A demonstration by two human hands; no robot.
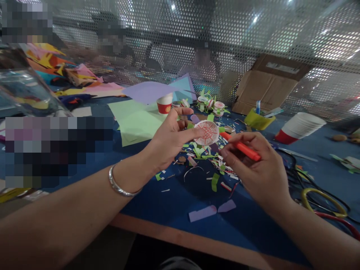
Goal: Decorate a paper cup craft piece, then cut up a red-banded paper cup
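Observation:
My left hand, with a silver bangle at the wrist, grips a small round white piece that looks like a cut-off paper cup bottom. Red lines cover its face, and bits of green and purple paper stick out around its rim. My thumb presses on that face. In my right hand is an orange-red marker, its front end pointing left, close to the rim of the round piece. Whether the tip touches is hard to tell. Green, white and purple paper scraps lie beneath both hands.
Behind stand a red-and-white paper cup, green paper and decorated cup pieces. To the right are a yellow container, stacked cups, a cardboard box and yellow-handled scissors. A clear bottle stands left.

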